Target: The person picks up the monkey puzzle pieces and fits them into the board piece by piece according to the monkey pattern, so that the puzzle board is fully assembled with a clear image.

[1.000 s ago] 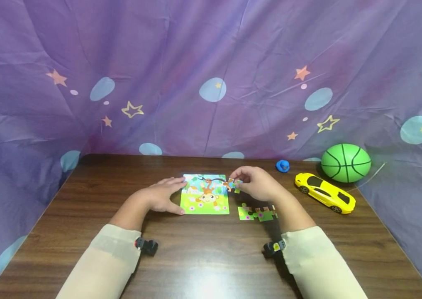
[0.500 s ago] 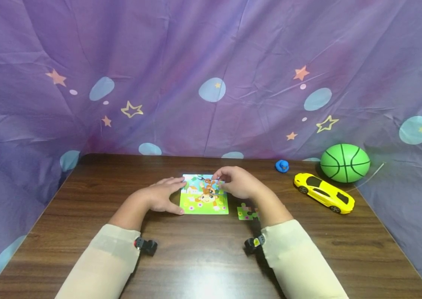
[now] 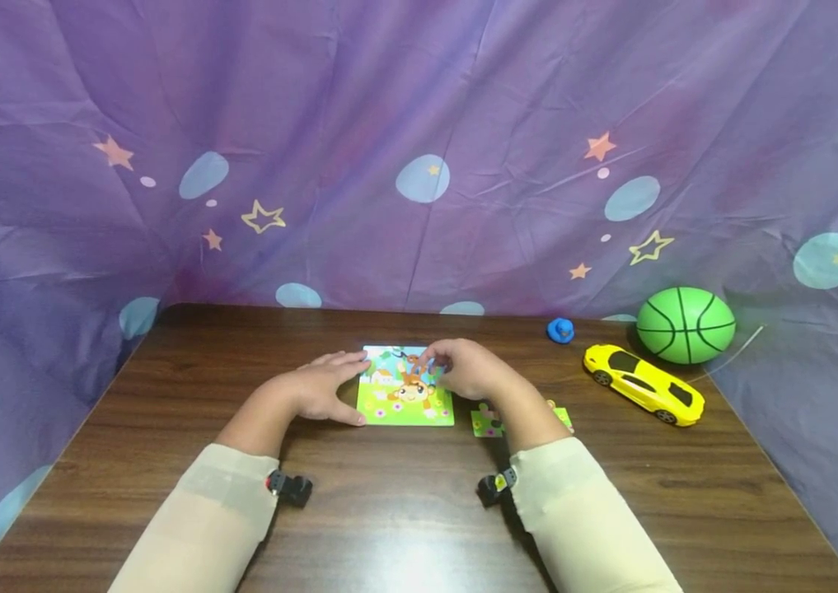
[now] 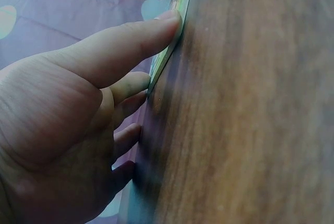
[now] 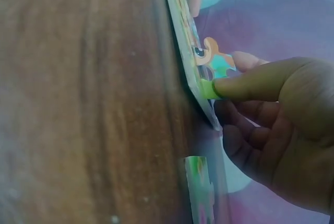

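Note:
A small square picture puzzle (image 3: pixel 396 414) with a monkey on it lies on the table between both hands. My left hand (image 3: pixel 318 391) rests at its left side, fingers fairly straight; the thumb touches the near left corner and a fingertip the far left one. My right hand (image 3: pixel 470 371) is over the puzzle's right part and pinches a puzzle piece (image 5: pixel 218 63) between thumb and fingers. In the right wrist view the piece is tilted up from the board, its lower end at the board's surface. Loose puzzle pieces (image 3: pixel 485 422) lie right of the board, partly hidden by my right wrist.
Farther right on the wooden table (image 3: pixel 389 511) are a yellow toy car (image 3: pixel 644 383), a green ball (image 3: pixel 685 325) with black lines and a small blue rubber duck (image 3: pixel 560 331). A purple curtain (image 3: pixel 344 123) hangs behind the table.
My right hand has moved left with the puzzle piece, from beside the board to over its right part, then slightly nearer. The left hand has stayed in place.

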Available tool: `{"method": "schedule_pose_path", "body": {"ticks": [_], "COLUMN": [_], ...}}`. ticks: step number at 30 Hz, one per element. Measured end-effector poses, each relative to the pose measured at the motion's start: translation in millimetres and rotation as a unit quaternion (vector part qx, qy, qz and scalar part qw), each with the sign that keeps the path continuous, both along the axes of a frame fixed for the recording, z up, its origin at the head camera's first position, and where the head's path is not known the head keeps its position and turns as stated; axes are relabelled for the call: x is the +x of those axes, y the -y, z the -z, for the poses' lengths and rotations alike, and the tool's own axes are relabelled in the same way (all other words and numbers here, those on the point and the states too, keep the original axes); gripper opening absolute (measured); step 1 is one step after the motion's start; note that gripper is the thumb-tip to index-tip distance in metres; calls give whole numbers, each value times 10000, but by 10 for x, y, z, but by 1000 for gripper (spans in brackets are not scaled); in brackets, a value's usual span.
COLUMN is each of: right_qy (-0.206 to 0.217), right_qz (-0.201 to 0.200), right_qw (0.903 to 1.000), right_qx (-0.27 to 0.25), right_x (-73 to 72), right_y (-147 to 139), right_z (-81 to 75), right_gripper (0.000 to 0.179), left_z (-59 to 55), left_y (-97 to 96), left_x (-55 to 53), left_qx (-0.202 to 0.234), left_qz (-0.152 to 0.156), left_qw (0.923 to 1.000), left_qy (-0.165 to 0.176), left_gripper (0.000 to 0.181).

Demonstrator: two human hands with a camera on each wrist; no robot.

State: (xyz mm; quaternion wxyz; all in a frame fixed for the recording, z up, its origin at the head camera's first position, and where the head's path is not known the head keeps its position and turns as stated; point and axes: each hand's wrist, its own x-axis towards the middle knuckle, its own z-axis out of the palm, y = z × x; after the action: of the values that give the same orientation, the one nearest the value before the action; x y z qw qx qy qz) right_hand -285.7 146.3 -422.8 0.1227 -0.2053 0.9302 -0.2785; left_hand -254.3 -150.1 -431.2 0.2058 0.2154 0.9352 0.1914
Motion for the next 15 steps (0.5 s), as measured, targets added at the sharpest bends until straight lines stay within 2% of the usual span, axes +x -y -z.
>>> {"method": "schedule_pose_path", "body": {"ticks": [11,15], "right_qy": [-194,-112], "right_qz": [-137,-140], "right_qw": [9986,9980], "right_qx": [476,613], "right_x": [32,44], "right_y": [41,42], "right_z": [11,0], "right_gripper": [47,50], "left_z": [-3,-4], "left_y": [-14,-13], "left_x": [8,6], "left_qx": [-15,-19], "left_qz": [-26,2], "left_qw": [10000,10000], "left_qy": [4,-31], "left_gripper": [104,104]}}
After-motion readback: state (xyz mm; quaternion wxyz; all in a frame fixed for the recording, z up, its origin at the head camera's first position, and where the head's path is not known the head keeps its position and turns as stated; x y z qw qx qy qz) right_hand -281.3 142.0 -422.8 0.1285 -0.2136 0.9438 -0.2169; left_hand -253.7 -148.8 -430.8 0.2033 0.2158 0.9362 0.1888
